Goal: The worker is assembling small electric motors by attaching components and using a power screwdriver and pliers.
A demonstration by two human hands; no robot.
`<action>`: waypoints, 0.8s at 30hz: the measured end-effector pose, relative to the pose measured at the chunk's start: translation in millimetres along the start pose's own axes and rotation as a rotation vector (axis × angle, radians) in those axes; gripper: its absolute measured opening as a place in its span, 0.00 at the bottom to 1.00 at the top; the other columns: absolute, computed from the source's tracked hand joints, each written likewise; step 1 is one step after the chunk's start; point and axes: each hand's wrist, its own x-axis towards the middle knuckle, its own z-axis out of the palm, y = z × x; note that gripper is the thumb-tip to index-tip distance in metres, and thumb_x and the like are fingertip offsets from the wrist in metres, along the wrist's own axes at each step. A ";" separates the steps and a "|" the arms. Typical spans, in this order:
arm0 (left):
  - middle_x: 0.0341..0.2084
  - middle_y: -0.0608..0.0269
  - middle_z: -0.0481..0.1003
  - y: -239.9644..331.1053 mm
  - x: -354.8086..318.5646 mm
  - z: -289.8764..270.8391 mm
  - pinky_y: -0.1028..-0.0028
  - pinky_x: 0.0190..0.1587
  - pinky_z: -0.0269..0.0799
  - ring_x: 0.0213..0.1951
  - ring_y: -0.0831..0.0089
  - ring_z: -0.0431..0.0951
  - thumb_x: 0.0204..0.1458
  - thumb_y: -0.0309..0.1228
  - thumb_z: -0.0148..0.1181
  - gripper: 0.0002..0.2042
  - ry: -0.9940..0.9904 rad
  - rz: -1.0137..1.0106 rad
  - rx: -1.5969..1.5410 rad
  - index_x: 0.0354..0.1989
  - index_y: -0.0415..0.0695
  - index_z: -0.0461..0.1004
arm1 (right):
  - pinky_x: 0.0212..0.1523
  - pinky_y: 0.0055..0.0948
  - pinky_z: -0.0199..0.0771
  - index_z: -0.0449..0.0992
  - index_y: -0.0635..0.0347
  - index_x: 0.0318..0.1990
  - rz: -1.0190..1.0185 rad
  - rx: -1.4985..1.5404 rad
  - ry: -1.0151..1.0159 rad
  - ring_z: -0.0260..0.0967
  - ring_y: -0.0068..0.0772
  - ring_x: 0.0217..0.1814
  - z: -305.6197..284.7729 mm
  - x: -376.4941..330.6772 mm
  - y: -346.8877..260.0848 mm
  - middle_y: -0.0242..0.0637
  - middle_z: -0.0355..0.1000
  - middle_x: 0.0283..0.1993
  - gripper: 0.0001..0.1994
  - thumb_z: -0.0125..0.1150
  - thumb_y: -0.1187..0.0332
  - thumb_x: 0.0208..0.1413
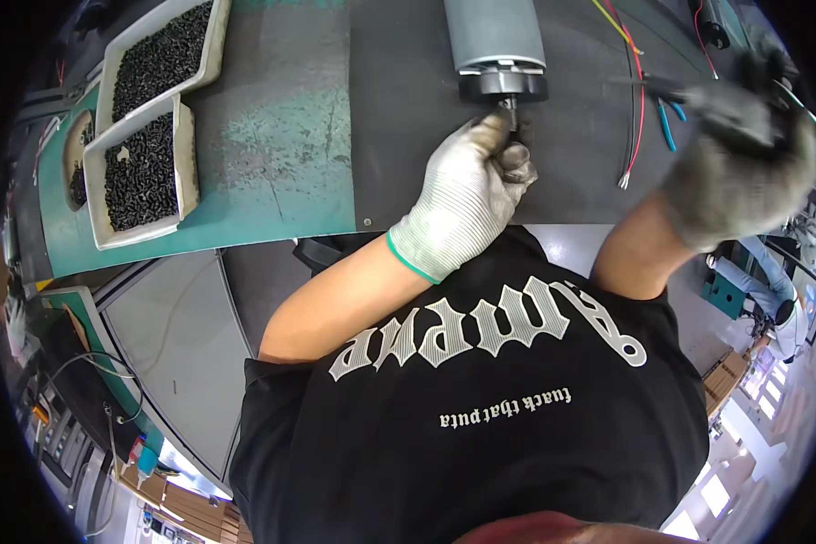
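Note:
A grey cylinder (496, 34) with a black end cap (503, 87) lies on the dark mat, its short metal shaft (511, 113) pointing toward me. My left hand (471, 186), in a white knit glove with dirty fingertips, is closed around that shaft just below the cap. Off to the right, my right hand (739, 186) is raised in a greyish glove, smeared by motion. It grips a dark power screwdriver (721, 104) whose thin bit points left toward the cylinder; blur hides its details.
Two white bins (189, 163) of small black screws stand at the left, beside a round dish (74, 163). Right of the cylinder lie red, black and yellow wires (639, 127) and blue-handled pliers (667, 127). Another person (784, 317) sits farther right.

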 end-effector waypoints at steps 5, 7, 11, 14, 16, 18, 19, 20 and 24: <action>0.21 0.65 0.65 4.6 -6.8 -16.7 0.76 0.25 0.57 0.19 0.79 0.60 0.64 0.43 0.41 0.16 -0.232 -0.100 -0.145 0.37 0.43 0.68 | 0.41 0.35 0.77 0.70 0.74 0.48 -0.526 -1.234 0.349 0.74 0.37 0.37 -137.5 37.7 -44.7 0.48 0.74 0.43 0.16 0.58 0.73 0.54; 0.21 0.65 0.65 8.1 -7.7 -12.5 0.76 0.24 0.56 0.18 0.79 0.59 0.64 0.45 0.41 0.17 -0.209 -0.097 -0.147 0.36 0.44 0.68 | 0.43 0.34 0.75 0.69 0.74 0.49 -0.461 -1.132 0.414 0.73 0.37 0.38 -189.8 38.1 -40.6 0.45 0.74 0.45 0.20 0.65 0.76 0.48; 0.20 0.67 0.63 17.2 -13.5 -21.8 0.76 0.23 0.53 0.17 0.78 0.58 0.63 0.49 0.40 0.20 -0.237 -0.117 -0.165 0.35 0.44 0.68 | 0.50 0.35 0.71 0.68 0.74 0.50 -0.645 -1.698 0.573 0.69 0.40 0.49 -225.6 16.2 -13.2 0.49 0.71 0.49 0.25 0.69 0.68 0.48; 0.20 0.69 0.62 31.0 -10.7 -36.9 0.76 0.23 0.53 0.17 0.77 0.58 0.62 0.51 0.41 0.21 -0.401 -0.174 -0.224 0.35 0.44 0.68 | 0.56 0.40 0.66 0.67 0.72 0.52 -0.555 -1.941 0.443 0.66 0.43 0.54 -194.6 -13.4 11.1 0.52 0.67 0.53 0.28 0.68 0.61 0.50; 0.20 0.69 0.64 39.4 -12.4 -41.3 0.75 0.24 0.55 0.18 0.76 0.60 0.62 0.51 0.42 0.20 -0.458 -0.259 -0.311 0.35 0.46 0.68 | 0.63 0.44 0.58 0.67 0.62 0.58 -0.119 -2.122 0.139 0.61 0.52 0.62 -201.5 -32.1 31.8 0.55 0.63 0.60 0.27 0.59 0.53 0.56; 0.20 0.69 0.65 45.4 -19.6 -33.8 0.74 0.24 0.56 0.18 0.75 0.61 0.62 0.51 0.42 0.19 -0.476 -0.297 -0.340 0.34 0.46 0.68 | 0.64 0.43 0.57 0.68 0.58 0.59 0.131 -2.113 0.110 0.59 0.54 0.65 -208.7 -50.8 49.2 0.56 0.62 0.62 0.26 0.55 0.52 0.59; 0.22 0.68 0.67 46.6 -32.6 -21.3 0.73 0.25 0.58 0.20 0.73 0.63 0.61 0.50 0.43 0.18 -0.175 -0.271 -0.306 0.34 0.48 0.68 | 0.64 0.42 0.57 0.68 0.57 0.60 0.184 -2.026 0.141 0.59 0.53 0.65 -210.2 -54.4 56.3 0.56 0.63 0.62 0.25 0.54 0.53 0.60; 0.23 0.68 0.69 51.8 -40.9 -13.7 0.71 0.26 0.60 0.22 0.72 0.66 0.61 0.49 0.44 0.16 0.126 -0.234 -0.268 0.34 0.50 0.68 | 0.64 0.40 0.57 0.68 0.57 0.60 0.286 -2.036 0.108 0.60 0.52 0.65 -214.4 -54.5 50.9 0.55 0.64 0.61 0.25 0.54 0.53 0.60; 0.27 0.65 0.72 63.2 -48.3 -24.1 0.70 0.27 0.62 0.24 0.68 0.70 0.62 0.49 0.43 0.15 0.064 -0.248 -0.152 0.33 0.52 0.67 | 0.66 0.41 0.55 0.65 0.56 0.63 0.114 -2.296 -0.125 0.56 0.51 0.67 -250.8 -49.7 37.4 0.53 0.59 0.65 0.26 0.51 0.54 0.61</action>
